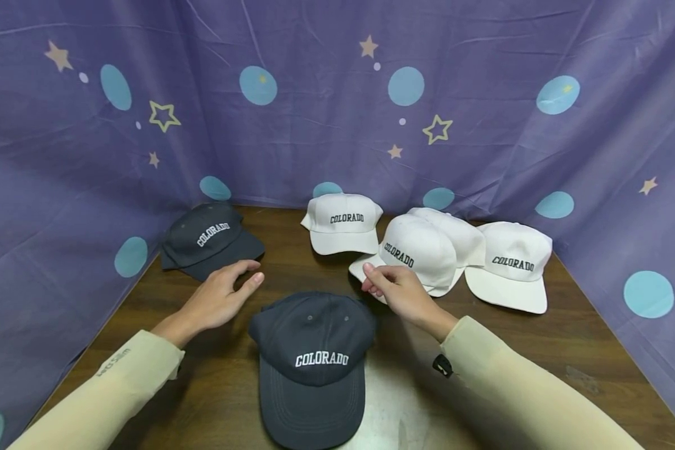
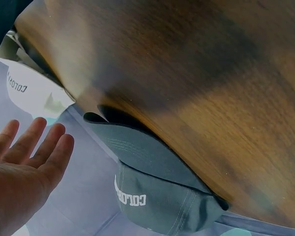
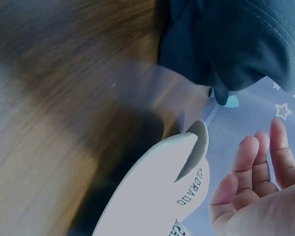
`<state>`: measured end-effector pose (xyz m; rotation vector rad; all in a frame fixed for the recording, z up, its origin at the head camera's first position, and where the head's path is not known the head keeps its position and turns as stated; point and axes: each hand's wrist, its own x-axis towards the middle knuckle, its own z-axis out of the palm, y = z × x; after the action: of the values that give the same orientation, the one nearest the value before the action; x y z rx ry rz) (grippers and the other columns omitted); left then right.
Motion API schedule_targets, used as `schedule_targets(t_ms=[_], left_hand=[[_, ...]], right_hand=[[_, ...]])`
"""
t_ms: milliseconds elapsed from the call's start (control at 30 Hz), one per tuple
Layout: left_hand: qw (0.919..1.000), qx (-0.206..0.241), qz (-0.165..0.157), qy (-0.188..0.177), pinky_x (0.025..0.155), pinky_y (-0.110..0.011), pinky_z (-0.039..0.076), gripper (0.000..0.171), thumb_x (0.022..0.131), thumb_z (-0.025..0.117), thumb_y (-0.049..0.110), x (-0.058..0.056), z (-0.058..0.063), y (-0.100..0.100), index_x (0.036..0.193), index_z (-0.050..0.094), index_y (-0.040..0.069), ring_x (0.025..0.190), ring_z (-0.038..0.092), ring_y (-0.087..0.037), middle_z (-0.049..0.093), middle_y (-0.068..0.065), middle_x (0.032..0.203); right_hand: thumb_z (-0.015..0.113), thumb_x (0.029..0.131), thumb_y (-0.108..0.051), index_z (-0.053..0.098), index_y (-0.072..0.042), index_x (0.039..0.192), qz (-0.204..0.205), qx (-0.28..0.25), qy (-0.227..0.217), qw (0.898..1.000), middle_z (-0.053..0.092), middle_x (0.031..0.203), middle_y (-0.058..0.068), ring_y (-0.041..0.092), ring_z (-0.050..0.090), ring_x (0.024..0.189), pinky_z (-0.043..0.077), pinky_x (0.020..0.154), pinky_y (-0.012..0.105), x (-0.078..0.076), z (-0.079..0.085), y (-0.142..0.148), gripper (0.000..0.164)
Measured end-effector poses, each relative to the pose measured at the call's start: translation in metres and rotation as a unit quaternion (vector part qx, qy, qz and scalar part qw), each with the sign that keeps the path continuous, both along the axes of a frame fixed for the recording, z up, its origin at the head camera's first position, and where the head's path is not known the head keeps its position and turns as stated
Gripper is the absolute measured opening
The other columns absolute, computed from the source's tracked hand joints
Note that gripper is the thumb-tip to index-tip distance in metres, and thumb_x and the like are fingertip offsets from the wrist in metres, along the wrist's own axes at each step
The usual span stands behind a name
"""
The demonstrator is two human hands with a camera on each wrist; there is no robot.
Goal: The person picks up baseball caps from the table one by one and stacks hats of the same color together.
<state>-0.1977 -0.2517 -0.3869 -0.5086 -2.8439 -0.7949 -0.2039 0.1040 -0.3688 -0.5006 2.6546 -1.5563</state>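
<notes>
My left hand (image 1: 223, 295) is held over the table with its fingers loosely extended, just in front of a dark navy cap (image 1: 205, 240) at the back left. In the left wrist view, its fingers (image 2: 32, 142) are spread a little and hold nothing. My right hand (image 1: 399, 287) hovers before a white cap (image 1: 422, 247), overlapping its brim in the head view. Its fingers (image 3: 246, 155) are slightly bent, with nothing between them. Between my forearms, a second navy cap (image 1: 315, 337) sits near the front, brim toward me, white COLORADO lettering facing me.
Another white cap (image 1: 344, 222) stands at the back centre. One more white cap (image 1: 464, 234) is partly hidden behind the one by my right hand, and a further white cap (image 1: 514, 265) sits at its right. A purple patterned curtain (image 1: 326, 144) encloses the brown wooden table (image 1: 574, 362).
</notes>
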Motion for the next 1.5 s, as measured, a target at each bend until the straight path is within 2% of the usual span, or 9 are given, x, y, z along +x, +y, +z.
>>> schedule_targets(t_ms=[167,500,700,833,1167,1367,1500], left_hand=[[1.0,0.0,0.0,0.0,0.098,-0.055,0.037,0.051,0.1,0.038,0.051,-0.001,-0.001,0.001,0.135,0.049,0.015,0.124,0.044,-0.03,0.053,-0.007,0.133],[1.0,0.0,-0.004,0.002,0.099,-0.054,0.036,0.053,0.1,0.037,0.052,-0.003,-0.001,0.005,0.134,0.05,0.014,0.125,0.043,-0.029,0.052,-0.007,0.134],[1.0,-0.001,0.0,0.007,0.098,-0.054,0.037,0.053,0.1,0.037,0.053,-0.004,-0.002,0.006,0.133,0.05,0.013,0.123,0.045,-0.031,0.053,-0.008,0.133],[0.9999,-0.006,0.007,0.008,0.097,-0.056,0.037,0.054,0.1,0.036,0.053,-0.006,-0.002,0.006,0.134,0.05,0.013,0.123,0.044,-0.033,0.052,-0.01,0.133],[0.9984,-0.013,0.053,0.015,0.094,-0.059,0.037,0.059,0.1,0.033,0.056,-0.019,0.002,-0.002,0.134,0.047,0.011,0.122,0.043,-0.038,0.051,-0.015,0.133],[0.9957,-0.016,0.088,0.023,0.095,-0.061,0.036,0.062,0.098,0.034,0.058,-0.031,0.005,-0.011,0.135,0.045,0.01,0.122,0.041,-0.041,0.048,-0.02,0.134],[0.9921,-0.015,0.117,0.043,0.096,-0.061,0.034,0.062,0.098,0.037,0.056,-0.041,0.008,-0.018,0.135,0.045,0.008,0.122,0.04,-0.043,0.048,-0.022,0.134]], right_hand=[[0.044,0.098,-0.051,0.069,-0.013,0.081,-0.005,0.028,0.035,0.999,0.061,0.077,0.006,0.02,0.056,0.076,0.046,0.067,0.034,0.0,-0.002,0.011,0.049],[0.044,0.097,-0.055,0.067,-0.016,0.087,-0.022,0.05,0.052,0.997,0.063,0.083,0.005,0.018,0.056,0.076,0.047,0.067,0.036,0.005,-0.005,0.03,0.046],[0.046,0.098,-0.05,0.067,-0.013,0.09,-0.029,0.059,0.082,0.994,0.065,0.086,0.004,0.016,0.055,0.074,0.047,0.064,0.035,0.007,-0.006,0.04,0.043],[0.049,0.097,-0.048,0.066,-0.017,0.09,-0.041,0.069,0.096,0.992,0.064,0.086,0.001,0.014,0.055,0.076,0.046,0.065,0.034,0.009,-0.008,0.046,0.036],[0.05,0.096,-0.051,0.065,-0.024,0.094,-0.065,0.087,0.096,0.989,0.067,0.089,0.002,0.013,0.056,0.077,0.046,0.069,0.036,0.016,-0.012,0.067,0.031],[0.051,0.096,-0.05,0.067,-0.018,0.097,-0.076,0.093,0.095,0.988,0.064,0.087,-0.003,0.013,0.056,0.078,0.047,0.069,0.036,0.021,-0.013,0.078,0.036],[0.052,0.095,-0.051,0.067,-0.021,0.097,-0.084,0.097,0.091,0.988,0.063,0.083,-0.005,0.014,0.055,0.073,0.046,0.065,0.034,0.023,-0.014,0.084,0.033]])
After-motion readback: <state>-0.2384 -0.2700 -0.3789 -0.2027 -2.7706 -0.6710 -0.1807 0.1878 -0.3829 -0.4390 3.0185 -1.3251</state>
